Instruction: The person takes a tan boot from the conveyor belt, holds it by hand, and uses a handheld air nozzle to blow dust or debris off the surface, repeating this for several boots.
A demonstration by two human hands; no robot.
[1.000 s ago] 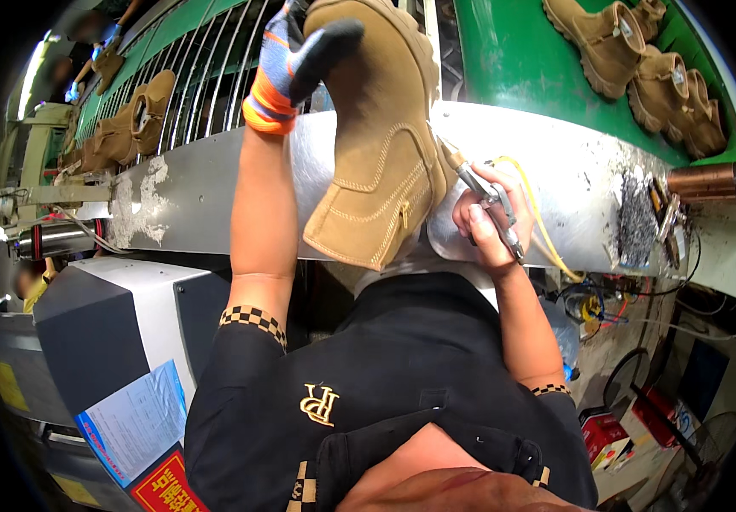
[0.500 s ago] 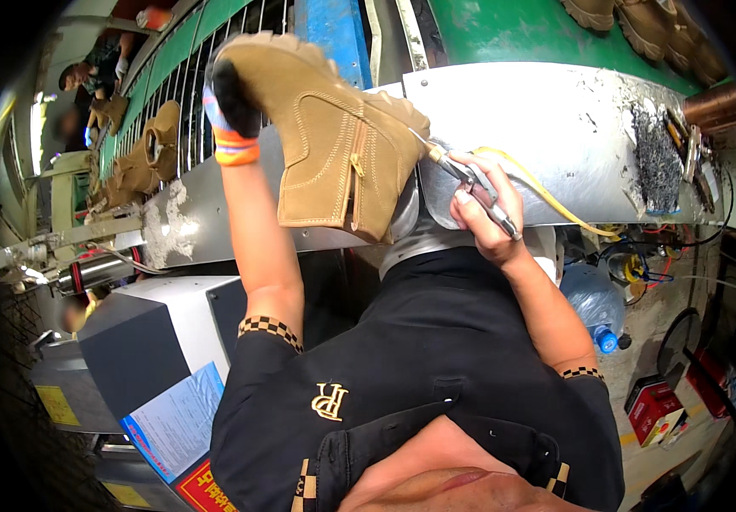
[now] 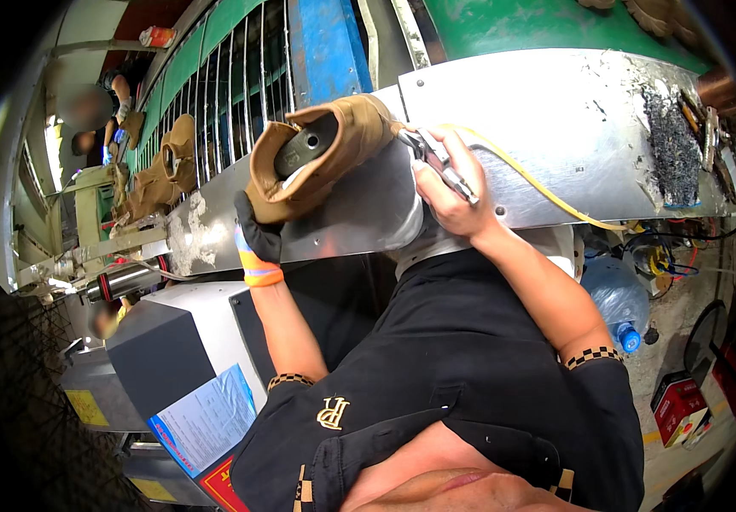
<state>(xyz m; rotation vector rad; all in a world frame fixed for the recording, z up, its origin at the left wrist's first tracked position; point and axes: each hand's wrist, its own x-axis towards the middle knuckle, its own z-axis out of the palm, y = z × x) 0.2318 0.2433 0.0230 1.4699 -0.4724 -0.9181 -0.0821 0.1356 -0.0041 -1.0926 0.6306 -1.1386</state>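
Over the metal bench top (image 3: pixel 538 111) a tan boot (image 3: pixel 355 132) lies tilted, its opening turned toward me. A dark green shoe last (image 3: pixel 310 147) with a round hole shows inside the shaft. My left hand (image 3: pixel 258 239), in a black glove with an orange cuff, is closed on the shaft's lower left edge; part of its fingers is hidden. My right hand (image 3: pixel 455 183) is closed round a slim silver hand tool (image 3: pixel 457 181), whose exact kind I cannot make out. Its front end is against or just beside the boot's right end.
A yellow hose (image 3: pixel 526 177) runs from near my right hand across the bench. Several tan boots (image 3: pixel 150 183) stand at left by a barred rack (image 3: pixel 231 81). Tools (image 3: pixel 709 141) lie at far right beside a rough dark patch. A water bottle (image 3: pixel 615 299) is below the bench.
The boot has turned from its zippered side to show its opening and the last inside. My left hand has come down toward me; my right hand has shifted slightly left with the tool.
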